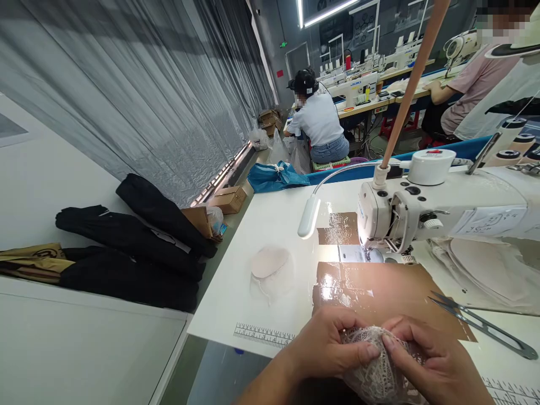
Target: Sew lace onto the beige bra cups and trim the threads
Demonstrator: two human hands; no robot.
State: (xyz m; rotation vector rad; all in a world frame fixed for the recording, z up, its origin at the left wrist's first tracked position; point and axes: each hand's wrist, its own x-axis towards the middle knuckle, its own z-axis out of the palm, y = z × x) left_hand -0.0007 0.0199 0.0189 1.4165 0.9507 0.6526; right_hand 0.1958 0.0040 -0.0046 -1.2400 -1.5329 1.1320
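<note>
A piece of white lace fabric point(377, 371) is bunched between my two hands at the front edge of the sewing table. My left hand point(333, 343) pinches its upper left side, thumb on top. On the other side my right hand point(430, 354) grips the lace between thumb and bent fingers. Both thumbs are close together along the fabric's upper edge. Just beyond lies a brown taped sheet point(379, 287) on the table, in front of the sewing machine point(422, 208). Thread snips point(485, 326) rest to the right of my right hand.
A pale cup-shaped fabric piece point(272, 267) lies on the table's left part, above a printed ruler point(261, 334). Pale cut pieces point(485, 270) are stacked under the machine arm. A bent lamp point(309, 216) hangs over the table. Two people sit at other machines beyond.
</note>
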